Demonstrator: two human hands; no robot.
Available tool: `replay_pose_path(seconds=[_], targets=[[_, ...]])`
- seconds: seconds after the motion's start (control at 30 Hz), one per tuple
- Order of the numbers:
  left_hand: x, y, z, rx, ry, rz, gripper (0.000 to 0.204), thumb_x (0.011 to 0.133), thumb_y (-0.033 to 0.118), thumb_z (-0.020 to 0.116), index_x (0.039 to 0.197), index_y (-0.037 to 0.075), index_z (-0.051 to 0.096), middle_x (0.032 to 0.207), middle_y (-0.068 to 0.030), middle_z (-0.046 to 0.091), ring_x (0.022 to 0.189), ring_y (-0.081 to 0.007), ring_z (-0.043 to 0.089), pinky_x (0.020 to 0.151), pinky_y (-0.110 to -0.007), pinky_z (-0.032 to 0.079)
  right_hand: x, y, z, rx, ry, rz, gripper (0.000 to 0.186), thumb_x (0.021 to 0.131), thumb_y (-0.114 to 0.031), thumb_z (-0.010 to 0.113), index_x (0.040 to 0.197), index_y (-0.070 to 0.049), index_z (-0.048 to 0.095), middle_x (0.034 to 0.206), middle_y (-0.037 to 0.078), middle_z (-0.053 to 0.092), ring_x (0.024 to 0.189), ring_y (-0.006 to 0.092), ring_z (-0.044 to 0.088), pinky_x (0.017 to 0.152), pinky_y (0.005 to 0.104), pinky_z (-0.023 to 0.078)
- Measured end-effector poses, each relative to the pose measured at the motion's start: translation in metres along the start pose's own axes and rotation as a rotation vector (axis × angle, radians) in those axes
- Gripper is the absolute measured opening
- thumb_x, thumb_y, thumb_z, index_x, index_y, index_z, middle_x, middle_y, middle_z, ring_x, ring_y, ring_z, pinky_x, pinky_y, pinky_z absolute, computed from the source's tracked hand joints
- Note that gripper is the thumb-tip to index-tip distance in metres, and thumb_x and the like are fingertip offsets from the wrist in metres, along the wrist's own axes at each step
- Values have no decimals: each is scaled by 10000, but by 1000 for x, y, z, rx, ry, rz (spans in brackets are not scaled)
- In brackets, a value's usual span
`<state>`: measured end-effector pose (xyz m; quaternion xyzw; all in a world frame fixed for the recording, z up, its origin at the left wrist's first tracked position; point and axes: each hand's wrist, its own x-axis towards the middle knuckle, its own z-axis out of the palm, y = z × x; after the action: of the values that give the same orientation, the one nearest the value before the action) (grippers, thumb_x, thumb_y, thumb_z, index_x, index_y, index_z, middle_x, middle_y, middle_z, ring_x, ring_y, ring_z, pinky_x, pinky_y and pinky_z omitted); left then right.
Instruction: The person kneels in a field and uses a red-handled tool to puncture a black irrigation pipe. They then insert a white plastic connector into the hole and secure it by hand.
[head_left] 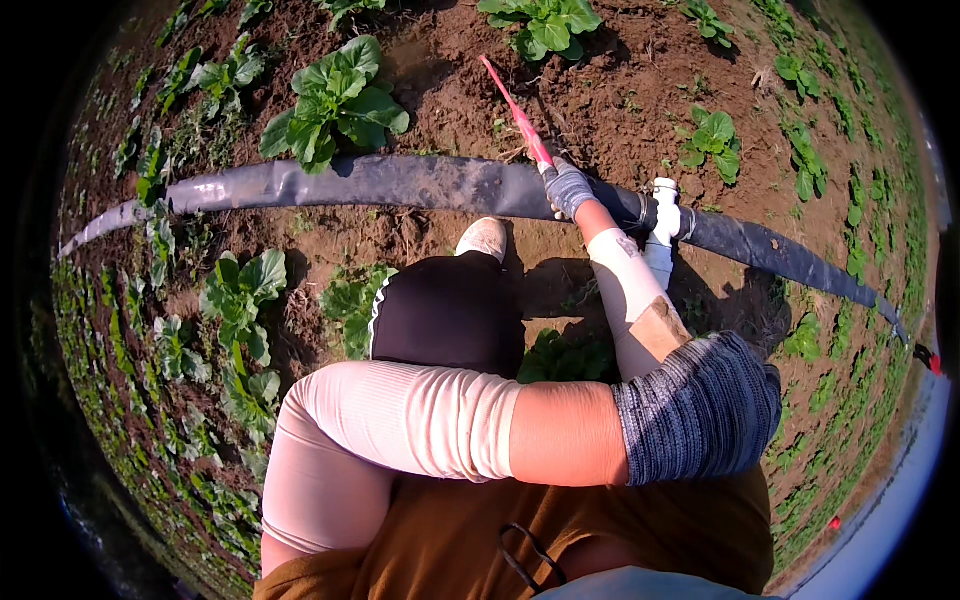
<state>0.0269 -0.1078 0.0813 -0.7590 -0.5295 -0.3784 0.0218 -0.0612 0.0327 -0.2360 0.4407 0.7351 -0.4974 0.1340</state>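
My right hand [568, 190], in a grey glove, is closed around a slim red-pink tool [515, 110] angled forward over the soil [440, 100], just beyond a black flattened hose [420, 185]. Beside that wrist, a white pipe fitting [664, 210] joins the hose. My left forearm crosses in front of my body, and my left hand [700, 410], in a grey knit glove, rests on my right arm near the elbow; its fingers cannot be made out. My dark-clad leg [440, 310] and pale shoe [483, 235] are on the near side of the hose.
Leafy green plants [335, 105] grow in rows on both sides of the hose, some close to my leg at left [240, 300] and others ahead and to the right [712, 145]. A small red object [932, 362] lies at the far right edge by the hose.
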Motion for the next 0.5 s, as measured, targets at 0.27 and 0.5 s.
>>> replay_pose_path(seconds=[0.27,0.5], targets=[[-5,-1,9,-142,-113,-14,143,652,168,563,671,27,576,573,-62,511,507,-223,521,412,-361,355,-89,77,4,324,115,165,508,888,-373,505,1298,-84,423,743,159,586,456,185,534,447,328,464],[3,-5,-23,-38,52,-55,153,664,152,552,711,7,560,592,-73,509,520,-222,520,429,-342,378,-36,5,39,247,83,-128,518,895,-326,519,1367,-322,306,580,23,495,387,117,454,344,283,427]])
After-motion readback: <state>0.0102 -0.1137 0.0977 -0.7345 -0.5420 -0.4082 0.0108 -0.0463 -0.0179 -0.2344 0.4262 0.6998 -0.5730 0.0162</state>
